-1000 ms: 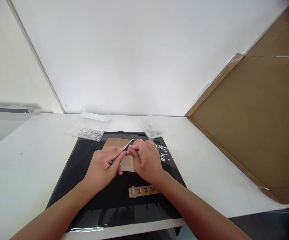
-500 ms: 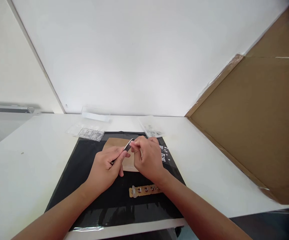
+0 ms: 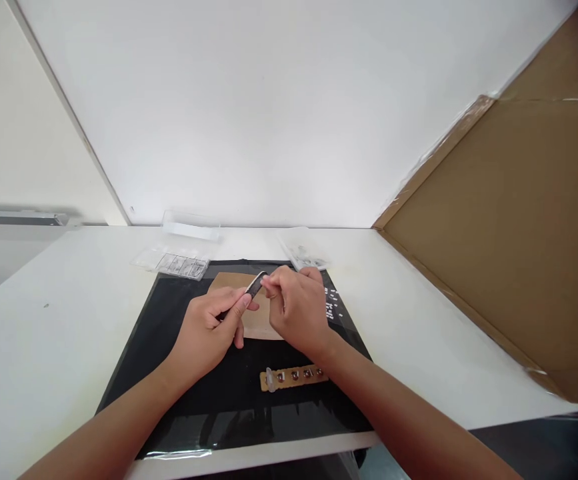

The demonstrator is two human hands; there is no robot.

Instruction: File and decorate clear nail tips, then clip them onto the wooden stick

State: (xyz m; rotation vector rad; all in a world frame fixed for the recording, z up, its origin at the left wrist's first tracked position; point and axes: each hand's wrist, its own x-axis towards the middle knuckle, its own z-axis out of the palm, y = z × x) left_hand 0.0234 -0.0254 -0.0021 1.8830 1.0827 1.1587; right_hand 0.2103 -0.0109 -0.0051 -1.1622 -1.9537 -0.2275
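My left hand [image 3: 209, 329] grips a slim dark tool [image 3: 255, 287] with a shiny tip, angled up to the right. My right hand [image 3: 296, 308] has its thumb and forefinger pinched at the tool's tip; whether something tiny sits between them I cannot tell. Both hands hover over a tan card [image 3: 249, 323] lying on a black mat [image 3: 173, 373]. In front of the hands lies a small brown strip [image 3: 293, 377] with a row of round metal parts and a clear piece at its left end.
Small white pieces [image 3: 333, 307] are scattered on the mat to the right. A clear bag of metal parts [image 3: 303, 256], a clear tray of compartments [image 3: 176, 265] and a clear box [image 3: 190, 225] lie behind on the white table [image 3: 59, 333]. A large cardboard sheet [image 3: 519, 233] leans at right.
Both hands have lifted slightly and shifted a little away from me with the tool. The view has tilted a bit; the strip now appears slightly to the right.
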